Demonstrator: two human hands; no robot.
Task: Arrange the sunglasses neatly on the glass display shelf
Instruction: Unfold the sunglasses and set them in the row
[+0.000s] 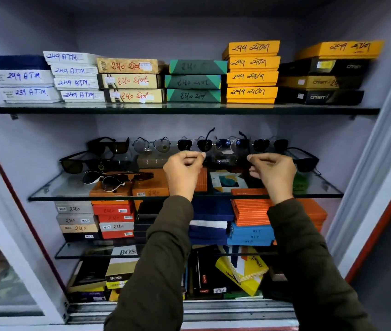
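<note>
Glass shelves fill a pale cabinet, and the middle glass display shelf (pixel 65 187) carries the sunglasses. Along its back stands a row of pairs: a thick black pair (pixel 109 145) at the left, then a thin-wire aviator pair (pixel 151 145), a dark-lens pair (pixel 195 144), a blue-lens pair (pixel 231 144) and one more dark pair (pixel 270 145). Both hands are raised in front of this row, just below it. The left hand (pixel 183 169) has its fingers curled, with thumb and forefinger pinched together under the dark-lens pair; the right hand (pixel 273 172) is curled the same way, near the blue-lens pair. I cannot tell if the fingertips really hold a temple arm or only touch it. More black sunglasses (pixel 80 163) and a white-rimmed pair (pixel 103 180) lie at the left front, well apart from the hands. Coloured boxes (pixel 251 71) are stacked on the top shelf (pixel 177 110).
</note>
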